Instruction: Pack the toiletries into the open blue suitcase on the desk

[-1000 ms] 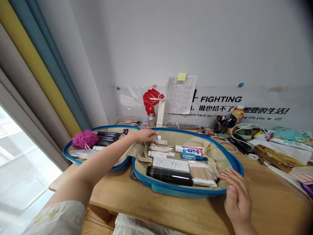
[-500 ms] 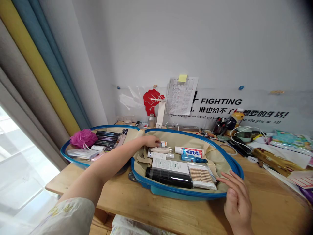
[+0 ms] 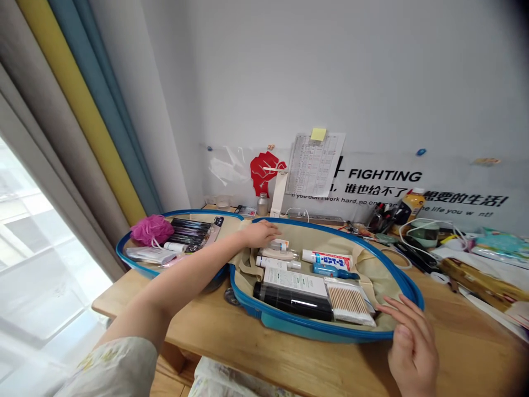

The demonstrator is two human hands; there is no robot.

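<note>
The left hand [image 3: 257, 235] reaches into the far end of the open blue case [image 3: 314, 329], palm down, its fingers bent over a small bottle [image 3: 280, 244] with an orange band. Whether the grip has closed on the bottle or only lies against it cannot be told from here. The bottle lies on its side at the back of the case, just beyond a cream tube [image 3: 278, 255] and near the toothpaste [image 3: 327, 258].

It looks light and stiff, probably smooth plastic, so it may slip. A pinch across its middle with thumb and two fingers would suit it better than a hold on the cap end. Its neighbours are packed close, so there is little room for fingers along its near side.

The right hand [image 3: 413, 348] is spread flat with nothing in it, its fingertips at the near right rim of the case, beside a pack of cotton swabs [image 3: 351, 304] and a long black bottle [image 3: 293, 301].

The case stands on a pale wooden surface [image 3: 256, 353] that looks smooth and level. Its other half [image 3: 194, 212] lies open to the left and holds a pink bath puff [image 3: 152, 229] and some dark packets. The right of the surface is crowded with cables [image 3: 417, 231] and other small things. A grey wall [image 3: 330, 71] with a pinned sheet [image 3: 316, 164] stands behind, and striped curtains [image 3: 95, 110] hang by a bright window [image 3: 41, 248] on the left.
</note>
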